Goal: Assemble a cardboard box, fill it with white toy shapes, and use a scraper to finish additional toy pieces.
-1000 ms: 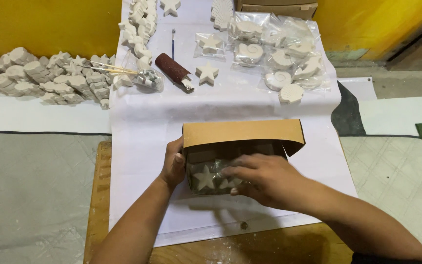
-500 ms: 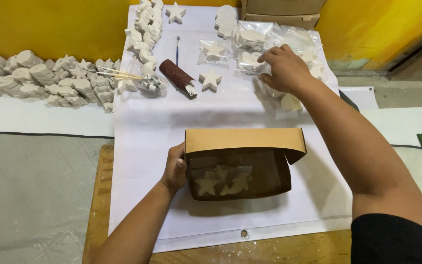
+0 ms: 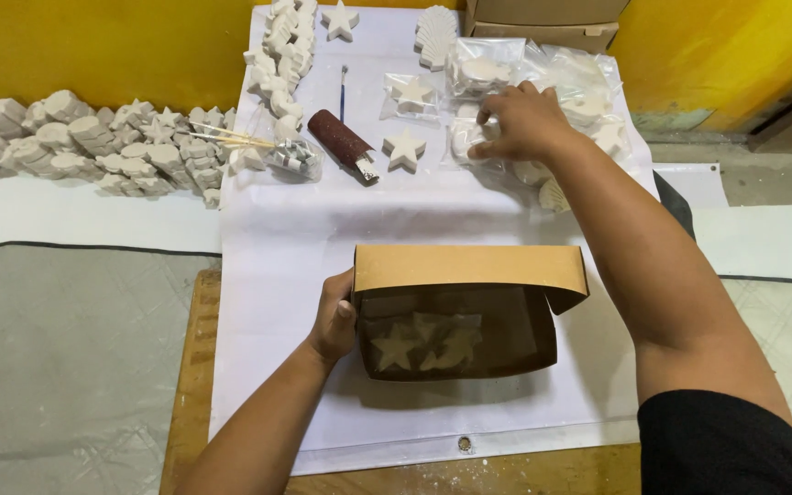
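A craft workshop: rows of white plaster casts (image 3: 93, 147), paintbrush (image 3: 343, 92), dusty wooden worktable (image 3: 196, 367).

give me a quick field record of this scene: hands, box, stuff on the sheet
left hand: grips the left wall of the brown cardboard box
right hand: reaching far, fingers on a bagged white plaster piece
box contents: white plaster stars on the bottom
sheet: white sheet under the box
nearby: loose plaster star, dark red glitter tube, thin paintbrush
left side: row of white plaster figures along the yellow wall

Star pieces (image 3: 422, 341) in box (image 3: 469, 268), bagged casts (image 3: 492, 75) behind, brush (image 3: 343, 90) left.
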